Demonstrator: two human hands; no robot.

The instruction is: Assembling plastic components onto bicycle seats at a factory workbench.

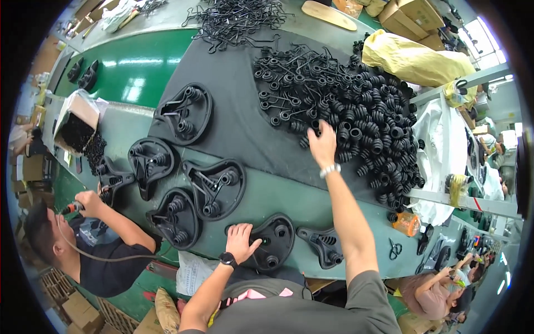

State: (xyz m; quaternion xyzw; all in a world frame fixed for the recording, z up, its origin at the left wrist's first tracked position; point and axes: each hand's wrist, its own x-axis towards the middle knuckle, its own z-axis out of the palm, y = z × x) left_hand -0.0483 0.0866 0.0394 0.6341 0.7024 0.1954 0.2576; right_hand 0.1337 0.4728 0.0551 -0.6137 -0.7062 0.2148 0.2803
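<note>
My left hand (240, 242) lies across the narrow nose of an upturned black bicycle saddle (282, 240) at the table's near edge, holding it. Springs are fitted on that saddle's wide end. My right hand (322, 146) reaches to the left side of a heap of black coil springs (378, 122). Its fingertips close around one black spring (316, 124), partly covered by the fingers. Several other upturned saddles stand to the left, among them one with rails and springs (216, 188). A smaller black saddle part (321, 245) lies right of the saddle under my left hand.
Bent black wire rails (236, 22) are heaped at the far side. A co-worker at left holds a power driver (72, 207) beside a saddle. A box spills small black parts (78, 131). Scissors (395, 249) and an orange container (407, 224) lie at right, near a metal frame (467, 201).
</note>
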